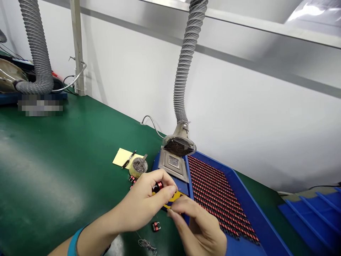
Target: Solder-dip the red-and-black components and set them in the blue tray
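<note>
My left hand is closed, with the thumb and index fingertip pressed together. Inside the ring of these fingers shows a small red-and-black coil part; whether it is held or lies behind is unclear. My right hand pinches thumb against index finger close to the left fingertips, and what it grips is too small to make out. Behind and between the fingertips lies a yellow piece with dark markings, partly covered by both hands. Below the hands, another red-and-black coil part lies on the green table.
A blue tray at right holds rows of red-and-black parts. Beside it sits a metal-topped unit under a fume hood. A jar of grey bits, yellow paper, pen and tangled wire lie nearby.
</note>
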Demonstrator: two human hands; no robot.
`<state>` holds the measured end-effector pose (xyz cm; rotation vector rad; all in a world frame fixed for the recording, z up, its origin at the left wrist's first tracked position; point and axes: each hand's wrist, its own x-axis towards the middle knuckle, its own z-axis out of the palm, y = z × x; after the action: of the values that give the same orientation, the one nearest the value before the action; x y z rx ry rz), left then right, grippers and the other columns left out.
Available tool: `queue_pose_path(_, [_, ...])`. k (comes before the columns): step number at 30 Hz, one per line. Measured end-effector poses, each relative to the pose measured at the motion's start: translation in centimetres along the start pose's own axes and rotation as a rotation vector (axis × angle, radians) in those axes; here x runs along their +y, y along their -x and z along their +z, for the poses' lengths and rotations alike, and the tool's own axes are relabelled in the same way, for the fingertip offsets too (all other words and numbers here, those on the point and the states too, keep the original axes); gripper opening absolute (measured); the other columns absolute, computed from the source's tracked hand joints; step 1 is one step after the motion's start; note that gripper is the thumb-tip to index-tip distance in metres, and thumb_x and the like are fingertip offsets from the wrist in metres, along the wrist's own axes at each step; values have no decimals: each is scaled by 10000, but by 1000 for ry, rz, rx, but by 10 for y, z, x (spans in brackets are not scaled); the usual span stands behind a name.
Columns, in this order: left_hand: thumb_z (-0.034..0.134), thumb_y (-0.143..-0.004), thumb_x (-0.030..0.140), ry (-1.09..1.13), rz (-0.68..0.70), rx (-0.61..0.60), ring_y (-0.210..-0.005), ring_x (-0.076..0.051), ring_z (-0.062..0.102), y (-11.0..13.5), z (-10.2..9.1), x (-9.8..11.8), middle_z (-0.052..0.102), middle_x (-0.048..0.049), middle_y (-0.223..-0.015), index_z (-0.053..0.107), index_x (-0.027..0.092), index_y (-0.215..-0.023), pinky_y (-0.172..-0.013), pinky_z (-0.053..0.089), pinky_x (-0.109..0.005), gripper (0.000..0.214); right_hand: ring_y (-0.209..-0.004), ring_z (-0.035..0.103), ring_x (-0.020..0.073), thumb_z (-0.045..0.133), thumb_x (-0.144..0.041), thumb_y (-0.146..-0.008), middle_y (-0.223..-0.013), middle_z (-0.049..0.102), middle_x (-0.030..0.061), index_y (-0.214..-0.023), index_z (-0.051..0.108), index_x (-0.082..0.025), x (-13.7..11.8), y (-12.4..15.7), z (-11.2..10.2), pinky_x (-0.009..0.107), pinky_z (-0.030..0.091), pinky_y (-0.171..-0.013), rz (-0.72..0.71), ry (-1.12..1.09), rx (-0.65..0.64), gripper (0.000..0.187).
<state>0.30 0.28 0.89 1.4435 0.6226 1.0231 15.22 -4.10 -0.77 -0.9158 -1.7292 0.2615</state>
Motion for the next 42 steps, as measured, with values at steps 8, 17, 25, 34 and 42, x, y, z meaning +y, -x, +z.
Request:
queue_pose_path(8, [483,-931,248,-162,19,-113,-708,-110,525,2,0,3,583,29,-747,564,187,-801,-647,408,-214,165,-733,713,144,570,-41,-859,-880,761,-21,-1150,670,-325,7,5,-10,236,564,-674,-22,196,76,419])
queue_pose_path(17, [407,-970,220,-499,215,-123,-673,-112,553,6,4,0,619,9,-764,575,189,-856,-641,411,-214,205,-544,606,124,544,-191,-910,-644,651,-12,-783,620,-226,1,1,-6,216,471,-514,135,166,108,152])
queue_pose_path(25, [426,-959,150,-509,370,-65,-665,-96,557,7,5,-2,644,9,-777,565,185,-850,-647,412,-192,180,-511,601,135,565,-239,-912,-559,602,-25,-830,683,-222,5,2,-1,243,487,-508,214,-286,279,145])
queue_pose_path(34, [342,-965,144,-891,634,9,-562,-132,481,3,8,-8,587,-13,-645,611,150,-794,-544,379,-259,319,-495,550,118,500,-208,-928,-567,574,-19,-673,576,-214,1,3,2,225,446,-489,220,-3,150,266])
queue_pose_path(42, [428,-956,130,-608,515,14,-605,-90,512,6,8,-5,612,21,-712,579,172,-863,-583,402,-188,182,-566,574,136,599,-178,-887,-598,608,-14,-823,687,-214,11,4,-5,264,484,-562,156,-277,247,115])
